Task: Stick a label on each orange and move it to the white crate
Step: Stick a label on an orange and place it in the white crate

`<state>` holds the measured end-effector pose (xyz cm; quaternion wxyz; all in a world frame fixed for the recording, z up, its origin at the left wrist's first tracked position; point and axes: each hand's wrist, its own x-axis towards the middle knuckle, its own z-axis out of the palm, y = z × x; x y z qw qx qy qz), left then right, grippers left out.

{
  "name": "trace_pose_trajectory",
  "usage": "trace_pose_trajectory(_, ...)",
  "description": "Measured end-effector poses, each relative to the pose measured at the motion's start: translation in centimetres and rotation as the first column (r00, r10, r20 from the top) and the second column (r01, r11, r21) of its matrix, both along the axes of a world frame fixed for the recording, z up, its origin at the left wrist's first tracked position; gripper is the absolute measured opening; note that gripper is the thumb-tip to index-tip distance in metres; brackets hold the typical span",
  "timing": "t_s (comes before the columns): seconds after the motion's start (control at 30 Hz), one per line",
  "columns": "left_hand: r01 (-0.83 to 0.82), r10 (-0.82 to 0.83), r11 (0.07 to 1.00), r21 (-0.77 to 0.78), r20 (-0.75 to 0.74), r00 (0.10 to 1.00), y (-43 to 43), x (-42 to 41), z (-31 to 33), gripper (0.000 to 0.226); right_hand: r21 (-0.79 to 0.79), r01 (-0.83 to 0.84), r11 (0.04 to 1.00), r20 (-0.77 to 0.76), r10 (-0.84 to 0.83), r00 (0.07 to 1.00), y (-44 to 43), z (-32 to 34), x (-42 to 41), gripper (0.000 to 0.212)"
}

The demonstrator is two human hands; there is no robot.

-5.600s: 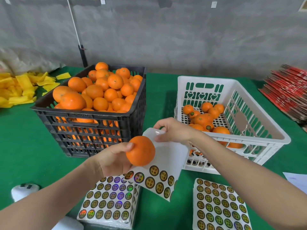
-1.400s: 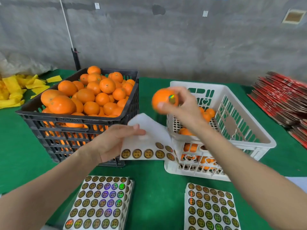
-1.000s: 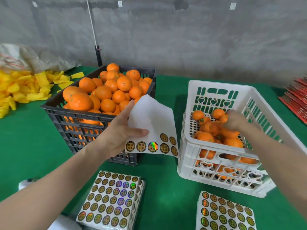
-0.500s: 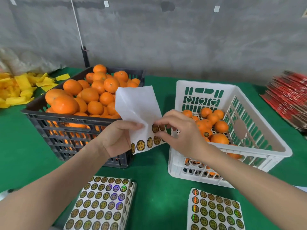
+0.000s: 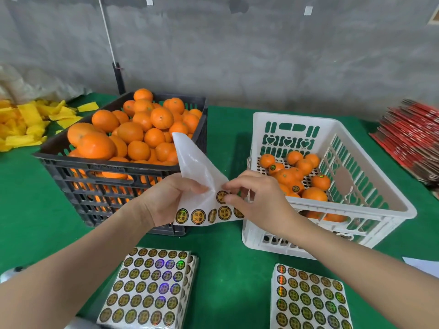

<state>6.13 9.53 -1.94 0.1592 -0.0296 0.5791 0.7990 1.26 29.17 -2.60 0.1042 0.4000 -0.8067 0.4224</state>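
change: right hand [image 5: 259, 200] back from white crate [image 5: 294, 116], last orange left inside | left hand [image 5: 166, 200] pinches sheet [image 5: 199, 172] | right pinches edge of a label [image 5: 222, 197] | no orange held, unlabelled ones in black crate [image 5: 114, 165] | likely next: peel

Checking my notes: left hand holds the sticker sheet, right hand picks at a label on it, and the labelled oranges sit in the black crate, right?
Not quite. The head view shows the labelled oranges in the white crate; the rest stands.
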Motion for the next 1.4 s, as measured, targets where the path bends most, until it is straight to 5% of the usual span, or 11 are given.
trace_pose_trajectory(0.17,-0.002,0.001,0.996,-0.093,-0.011,1.0,0.6,0.5,0.3,0.09,0.087,0.073,0.994,-0.115,-0.062,0.991,-0.4,-0.4,0.9,0.012)
trace_pose_trajectory(0.3,-0.066,0.066,0.992,-0.104,-0.001,0.998,0.4,0.3,0.4,0.053,0.041,0.091,0.995,-0.169,-0.083,0.982,-0.2,-0.6,1.2,0.012)
trace_pose_trajectory(0.63,-0.055,0.063,0.996,-0.071,0.118,0.991,-0.2,0.2,-0.1,0.045,-0.026,0.04,0.999,-0.202,-0.044,0.978,-0.1,-0.3,1.6,0.006)
trace_pose_trajectory(0.8,0.012,-0.002,0.997,-0.074,0.135,0.991,-0.5,0.3,-0.2,0.046,-0.101,0.015,0.995,-0.025,-0.018,1.0,0.2,-0.2,1.9,0.01)
trace_pose_trajectory(0.87,0.003,0.006,0.998,-0.063,0.135,0.991,-0.7,0.1,-0.2,0.046,-0.14,-0.031,0.99,-0.071,0.021,0.997,0.3,-0.2,2.3,0.009)
trace_pose_trajectory(0.97,0.006,0.003,0.996,-0.089,0.107,0.994,-0.8,0.1,-0.5,0.045,-0.318,-0.046,0.947,0.015,0.053,0.998,0.3,0.7,2.2,0.006)
trace_pose_trajectory(1.03,0.067,-0.061,0.993,-0.095,0.068,0.996,-0.8,0.4,-0.9,0.049,-0.345,-0.007,0.938,0.201,0.082,0.976,0.3,1.9,1.2,0.03)
trace_pose_trajectory(1.13,0.253,-0.259,0.954,-0.161,-0.013,0.966,-0.7,0.7,-1.1,0.063,-0.099,-0.192,0.977,0.43,0.215,0.877,-0.6,3.5,-0.8,0.077)
trace_pose_trajectory(1.2,0.329,-0.34,0.922,-0.205,-0.02,0.94,-0.8,0.8,-1.0,0.067,-0.045,-0.251,0.967,0.531,0.236,0.814,-2.0,3.8,-1.6,0.084)
trace_pose_trajectory(1.3,0.194,-0.23,0.915,-0.354,-0.061,0.971,-1.8,0.9,-0.3,0.034,0.004,-0.171,0.985,0.521,0.144,0.842,-3.3,3.6,-2.4,0.075)
trace_pose_trajectory(1.4,-0.21,0.086,0.768,-0.605,-0.227,0.97,-4.6,0.6,1.2,0.042,-0.007,-0.115,0.993,0.608,0.096,0.788,-3.1,2.3,-3.0,0.074)
